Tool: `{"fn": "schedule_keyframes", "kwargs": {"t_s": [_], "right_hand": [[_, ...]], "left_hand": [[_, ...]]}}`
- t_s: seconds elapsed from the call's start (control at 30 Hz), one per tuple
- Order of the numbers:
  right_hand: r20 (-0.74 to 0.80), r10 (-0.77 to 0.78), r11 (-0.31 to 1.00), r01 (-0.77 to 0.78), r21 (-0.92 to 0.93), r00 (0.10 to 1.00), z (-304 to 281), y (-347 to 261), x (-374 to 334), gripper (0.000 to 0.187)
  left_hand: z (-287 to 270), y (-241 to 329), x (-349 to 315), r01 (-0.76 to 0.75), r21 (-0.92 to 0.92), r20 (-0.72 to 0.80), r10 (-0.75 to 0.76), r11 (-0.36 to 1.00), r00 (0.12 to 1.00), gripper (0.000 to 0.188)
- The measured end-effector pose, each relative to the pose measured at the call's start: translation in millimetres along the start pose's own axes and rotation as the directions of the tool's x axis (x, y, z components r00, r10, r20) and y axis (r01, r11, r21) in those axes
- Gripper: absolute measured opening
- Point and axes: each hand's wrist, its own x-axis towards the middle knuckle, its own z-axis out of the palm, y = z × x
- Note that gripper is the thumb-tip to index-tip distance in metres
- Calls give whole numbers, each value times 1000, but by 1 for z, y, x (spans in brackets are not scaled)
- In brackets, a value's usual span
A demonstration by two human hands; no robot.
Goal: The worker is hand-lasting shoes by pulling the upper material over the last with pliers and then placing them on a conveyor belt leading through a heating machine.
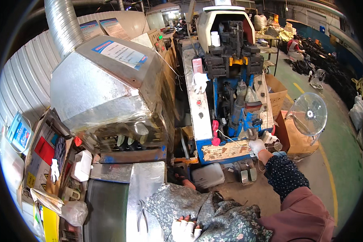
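My right hand, in a white glove, reaches to the front right corner of the blue machine. Its fingers are too small and partly hidden to tell what they hold. Beside it are a white plug-like block and a thin white cord that leads toward a small pink handheld fan. My left hand, in a white glove with bare fingertips, lies on the floral apron over my lap. Its fingers are a little apart and nothing shows in them.
Left stands a sheet-metal hood over a machine, with a dark belt below it. Pliers lie on the metal ledge. A standing fan and cardboard boxes are at right. Foot pedals sit below the blue machine.
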Motion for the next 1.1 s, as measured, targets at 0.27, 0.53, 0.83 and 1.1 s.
{"fn": "schedule_keyframes", "kwargs": {"t_s": [0.27, 0.53, 0.83, 1.1], "right_hand": [[-34, -1, 1000, 0, -28, 999, -5, 8, 7, 21], [-16, -17, 999, 17, -29, 1000, -4, -3, -7, 28], [-4, -15, 1000, 15, 6, 1000, -5, -8, -13, 24], [12, 44, 999, -45, 22, 999, -4, -1, 0, 21]], "left_hand": [[-5, 1, 5, -19, -2, -21, 19, 1000, 1000, 36], [-1, -4, 0, -1, -4, 17, 1, 1000, 1000, 35], [-9, -4, 4, 18, -39, 22, -17, 999, 1000, 37], [7, -11, 0, -36, 15, 60, 35, 999, 998, 44]]}}
